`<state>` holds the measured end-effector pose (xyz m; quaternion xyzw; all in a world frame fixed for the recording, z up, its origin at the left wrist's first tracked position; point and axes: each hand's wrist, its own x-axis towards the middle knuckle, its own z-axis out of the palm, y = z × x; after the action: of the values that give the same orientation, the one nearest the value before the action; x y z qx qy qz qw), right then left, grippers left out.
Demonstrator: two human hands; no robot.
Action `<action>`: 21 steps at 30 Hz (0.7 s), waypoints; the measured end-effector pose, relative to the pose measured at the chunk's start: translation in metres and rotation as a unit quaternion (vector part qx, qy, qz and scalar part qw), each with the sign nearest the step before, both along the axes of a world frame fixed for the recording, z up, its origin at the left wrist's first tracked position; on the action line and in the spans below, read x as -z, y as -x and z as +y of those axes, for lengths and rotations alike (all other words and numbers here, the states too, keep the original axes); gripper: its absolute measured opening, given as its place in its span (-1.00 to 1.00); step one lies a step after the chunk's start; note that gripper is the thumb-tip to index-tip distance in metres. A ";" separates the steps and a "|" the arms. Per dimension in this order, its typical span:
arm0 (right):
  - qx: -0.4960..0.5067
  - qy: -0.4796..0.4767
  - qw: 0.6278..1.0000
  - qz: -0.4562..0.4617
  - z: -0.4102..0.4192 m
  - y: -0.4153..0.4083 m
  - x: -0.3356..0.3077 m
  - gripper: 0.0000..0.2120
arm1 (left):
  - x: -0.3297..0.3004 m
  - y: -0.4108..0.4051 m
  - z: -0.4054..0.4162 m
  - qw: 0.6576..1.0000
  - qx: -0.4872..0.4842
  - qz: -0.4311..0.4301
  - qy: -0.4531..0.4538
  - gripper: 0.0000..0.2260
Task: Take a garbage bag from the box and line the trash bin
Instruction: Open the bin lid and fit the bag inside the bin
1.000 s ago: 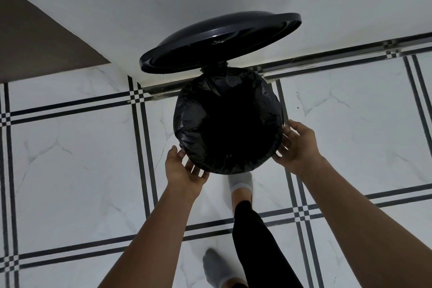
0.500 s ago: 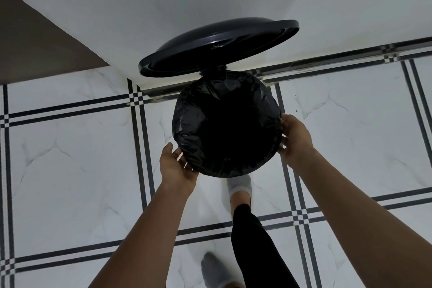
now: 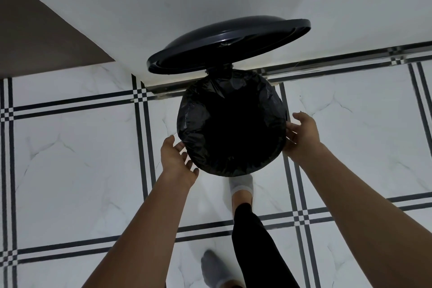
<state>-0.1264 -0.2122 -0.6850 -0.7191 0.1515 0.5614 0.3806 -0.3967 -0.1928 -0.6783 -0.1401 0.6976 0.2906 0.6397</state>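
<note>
Fingers of left hand spread open beside the garbage bag | right hand also open, touching the bag's side, holding nothing | bag sits in the trash bin, folded over its rim | lid stands up; foot seems to press a pedal | hands look ready to smooth the bag.

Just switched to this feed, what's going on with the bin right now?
A person stands over a round trash bin whose lid is tipped up. A black garbage bag already covers the rim and hangs inside. The left hand is at the near-left rim, fingers spread; the right hand is against the right side. Neither visibly pinches the plastic. One socked foot sits at the bin's base, likely on a pedal.
</note>
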 end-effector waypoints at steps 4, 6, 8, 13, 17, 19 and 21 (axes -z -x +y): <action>-0.029 0.006 0.999 0.029 0.006 0.002 -0.007 -0.67 | 0.000 0.003 -0.001 0.998 -0.039 -0.054 -0.008 -0.63; -0.009 0.003 0.999 0.032 0.006 0.005 -0.006 -0.64 | 0.002 0.004 -0.006 0.995 -0.071 -0.067 -0.019 -0.60; 0.040 0.005 0.998 0.054 0.000 0.006 0.001 -0.63 | 0.006 0.005 -0.012 0.993 -0.093 -0.063 -0.023 -0.56; 0.034 0.047 0.997 0.059 -0.015 0.007 0.009 -0.66 | 0.007 0.005 -0.023 0.997 -0.045 -0.061 -0.002 -0.59; 0.065 0.006 0.995 0.073 -0.019 0.016 0.010 -0.70 | 0.002 0.004 -0.023 0.988 -0.105 -0.110 -0.012 -0.54; 0.088 -0.021 0.993 0.074 -0.018 0.018 0.011 -0.73 | 0.003 0.005 -0.022 0.989 -0.103 -0.109 -0.018 -0.54; 0.063 -0.025 0.997 0.043 -0.013 0.018 0.008 -0.75 | 0.004 0.007 -0.017 0.991 -0.093 -0.092 -0.027 -0.56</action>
<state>-0.1442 -0.2252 -0.6935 -0.6736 0.1984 0.5702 0.4263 -0.4039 -0.2097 -0.6827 -0.2133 0.6116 0.3533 0.6751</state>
